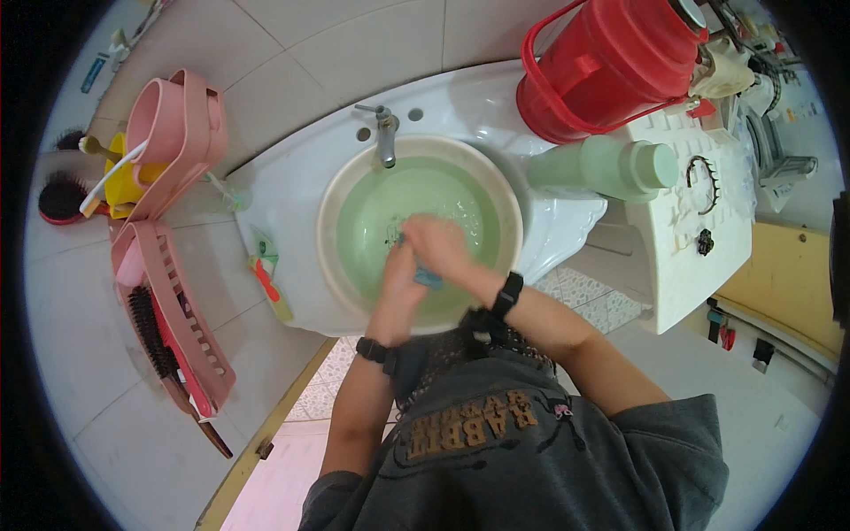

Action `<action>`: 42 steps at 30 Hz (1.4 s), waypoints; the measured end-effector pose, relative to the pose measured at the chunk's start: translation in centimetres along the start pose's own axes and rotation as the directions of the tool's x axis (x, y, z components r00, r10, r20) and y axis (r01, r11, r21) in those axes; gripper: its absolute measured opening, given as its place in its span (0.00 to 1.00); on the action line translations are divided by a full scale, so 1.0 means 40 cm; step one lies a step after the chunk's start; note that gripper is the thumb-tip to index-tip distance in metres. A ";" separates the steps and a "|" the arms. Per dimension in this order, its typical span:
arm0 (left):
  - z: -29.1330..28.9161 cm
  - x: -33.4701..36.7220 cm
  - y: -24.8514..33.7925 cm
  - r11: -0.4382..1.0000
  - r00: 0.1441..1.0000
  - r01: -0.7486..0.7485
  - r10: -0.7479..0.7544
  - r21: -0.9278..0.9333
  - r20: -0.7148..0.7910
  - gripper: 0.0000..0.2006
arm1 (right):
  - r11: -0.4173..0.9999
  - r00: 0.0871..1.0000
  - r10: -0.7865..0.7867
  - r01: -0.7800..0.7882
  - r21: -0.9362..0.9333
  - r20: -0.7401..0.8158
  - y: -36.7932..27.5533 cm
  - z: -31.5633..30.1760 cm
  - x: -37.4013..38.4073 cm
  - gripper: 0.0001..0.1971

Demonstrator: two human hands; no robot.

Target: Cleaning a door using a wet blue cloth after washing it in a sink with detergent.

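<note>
My left hand (401,273) and my right hand (440,247) are close together over a round, pale basin (331,239). Both are closed round a small blue cloth (427,279), whose lower part hangs out beneath the right hand. A bit of the same blue shows between the hands, and the rest is hidden in them. Greenish-looking water (367,199) fills much of the basin, with bubbles to the right of the hands. Motion blurs the fingers somewhat.
The basin sits in a white washbasin (283,212) under a metal tap (386,137). At right stand a red thermos jug (602,71), a green bottle (611,168) and a white stool (691,265). Pink wall racks (173,310) hold brushes at left; an orange-and-green packet (268,280) lies on the rim.
</note>
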State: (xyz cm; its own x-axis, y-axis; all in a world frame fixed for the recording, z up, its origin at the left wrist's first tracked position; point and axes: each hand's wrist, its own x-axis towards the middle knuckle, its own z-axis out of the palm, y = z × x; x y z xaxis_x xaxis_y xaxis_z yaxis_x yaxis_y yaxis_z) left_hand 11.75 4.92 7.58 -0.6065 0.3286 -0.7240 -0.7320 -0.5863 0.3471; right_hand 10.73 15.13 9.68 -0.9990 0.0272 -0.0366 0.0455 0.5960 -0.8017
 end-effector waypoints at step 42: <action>0.027 0.009 -0.033 0.989 0.995 -0.012 0.027 0.148 -0.095 0.14 | 0.991 0.987 0.101 -0.088 -0.102 0.125 0.088 -0.013 0.005 0.12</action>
State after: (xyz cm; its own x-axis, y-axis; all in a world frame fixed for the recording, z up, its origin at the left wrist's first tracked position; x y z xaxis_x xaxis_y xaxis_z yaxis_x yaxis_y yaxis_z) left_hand 12.17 6.60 7.53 -0.5937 0.2414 -0.7676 -0.7624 -0.4739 0.4406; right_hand 10.69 17.66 7.15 -0.9814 -0.0136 -0.1916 0.1332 0.6701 -0.7302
